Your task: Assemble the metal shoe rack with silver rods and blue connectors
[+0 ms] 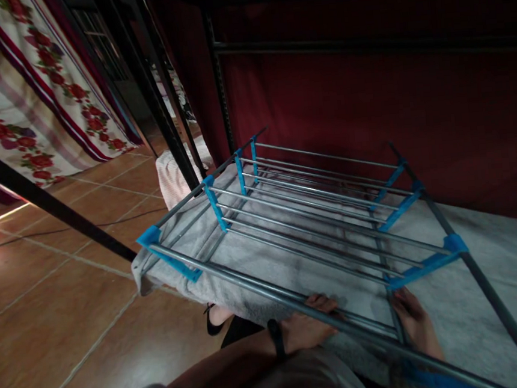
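Note:
A rack of grey metal tubes [329, 227] with blue plastic connectors [216, 200] lies across a grey blanket; it looks like a shoe rack. My left hand [313, 324], with a black band at the wrist, reaches under the long front tube [257, 284]. Its fingers curl over the lower tube right behind that one. Close to the near right blue connector [416, 269], my right hand [415, 319] has its fingers bent around a side tube of the rack. Part of its palm is hidden from me.
The grey blanket [459, 315] covers the bed-like surface under the rack. Dark metal posts [160, 106] and a red cloth [346, 108] stand behind. To the left are a tiled floor [82, 306], a slanting dark bar [55, 203] and a flowered curtain [63, 84].

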`<state>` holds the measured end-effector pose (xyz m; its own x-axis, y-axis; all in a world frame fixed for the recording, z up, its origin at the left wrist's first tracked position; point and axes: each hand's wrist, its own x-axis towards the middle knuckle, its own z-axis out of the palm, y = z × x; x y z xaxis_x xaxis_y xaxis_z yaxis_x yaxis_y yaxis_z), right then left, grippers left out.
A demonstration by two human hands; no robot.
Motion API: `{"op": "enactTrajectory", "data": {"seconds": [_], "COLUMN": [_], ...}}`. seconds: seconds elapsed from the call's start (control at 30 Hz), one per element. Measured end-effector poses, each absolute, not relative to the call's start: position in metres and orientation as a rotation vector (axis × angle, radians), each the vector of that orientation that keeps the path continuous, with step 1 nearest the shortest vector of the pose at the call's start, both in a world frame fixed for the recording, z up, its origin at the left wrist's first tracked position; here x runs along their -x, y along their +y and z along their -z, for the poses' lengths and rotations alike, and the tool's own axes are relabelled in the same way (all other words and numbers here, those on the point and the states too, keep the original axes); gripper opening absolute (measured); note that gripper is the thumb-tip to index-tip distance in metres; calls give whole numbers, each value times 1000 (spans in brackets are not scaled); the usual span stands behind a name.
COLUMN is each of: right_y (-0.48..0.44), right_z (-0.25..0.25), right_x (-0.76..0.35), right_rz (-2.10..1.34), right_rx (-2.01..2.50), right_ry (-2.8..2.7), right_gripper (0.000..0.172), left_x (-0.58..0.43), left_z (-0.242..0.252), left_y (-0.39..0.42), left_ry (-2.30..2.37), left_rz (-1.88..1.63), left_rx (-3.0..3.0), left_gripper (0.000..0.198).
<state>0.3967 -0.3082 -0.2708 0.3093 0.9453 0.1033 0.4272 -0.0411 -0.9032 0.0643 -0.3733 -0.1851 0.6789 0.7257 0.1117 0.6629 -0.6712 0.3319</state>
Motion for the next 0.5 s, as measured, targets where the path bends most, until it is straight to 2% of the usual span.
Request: {"op": "enactTrajectory", "data": {"seconds": [0.17, 0.23, 0.37, 0.5], "right_y": [-328, -339, -371, -414], "right_z": [264, 267, 286, 299], "right_x": [-416, -431, -460, -453], "right_rz": [-855, -829, -563, -280], "right_rx": [1730, 1775, 1819, 1732], "right_ry": [-1321, -1366, -1426, -1549], "right_gripper": [66, 64, 53, 47], "left_x": [-70, -75, -80, -78], "left_z": [182, 179, 182, 202], "left_y": [-369, -364, -359, -353], "left_ry": [1180, 1186, 1175, 1113], "left_rz": [-322, -304, -302, -197], "left_rx": [-2629, -2586, -2510, -2683], "left_gripper": [46, 45, 40, 39]}}
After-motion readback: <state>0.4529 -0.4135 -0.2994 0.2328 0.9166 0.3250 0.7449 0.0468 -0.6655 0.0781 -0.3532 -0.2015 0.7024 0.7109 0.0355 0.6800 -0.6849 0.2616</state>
